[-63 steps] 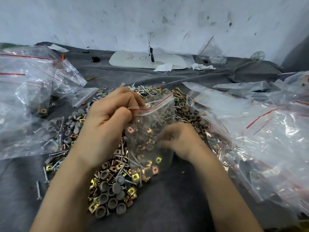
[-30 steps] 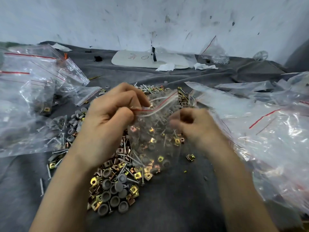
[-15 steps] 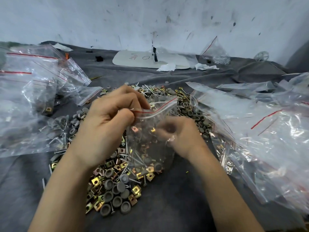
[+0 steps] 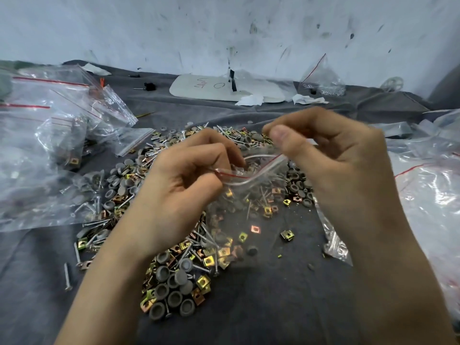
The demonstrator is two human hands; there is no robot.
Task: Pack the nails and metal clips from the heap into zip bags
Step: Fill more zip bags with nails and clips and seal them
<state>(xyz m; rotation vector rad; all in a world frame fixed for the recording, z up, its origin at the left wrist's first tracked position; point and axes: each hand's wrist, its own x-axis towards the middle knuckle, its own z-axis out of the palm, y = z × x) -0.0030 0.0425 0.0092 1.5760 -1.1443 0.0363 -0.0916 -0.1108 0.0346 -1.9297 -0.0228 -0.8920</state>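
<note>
Over the middle of the grey-clothed surface (image 4: 273,312) a small clear zip bag (image 4: 251,207) hangs with its mouth open, right above the heap (image 4: 174,265) of hardware. The left hand (image 4: 179,188) pinches the bag's top left corner between thumb and forefinger, just at the red stripe along the seal. The right hand (image 4: 333,168) sits above the right end of the mouth, touching the rim, with its fingers curled in toward the thumb (whether they pinch anything I cannot tell, the fingertips hide it). Through the plastic a few metal clips and nails show, gathered toward the bottom of the bag.

Under and around the bag the heap mixes nails (image 4: 67,276), gold and copper-coloured metal clips (image 4: 204,281) and grey round caps (image 4: 163,271); some clips lie scattered apart from it on the cloth near the right wrist. A pile of clear bags (image 4: 37,150) with red stripes lies at the far left, and more bags (image 4: 430,185) lie along the right edge. Farther back a white board (image 4: 214,92) with handwriting lies flat, crumpled paper (image 4: 250,99) rests against it, and one more small bag (image 4: 322,78) stands near the scuffed wall (image 4: 224,28)
</note>
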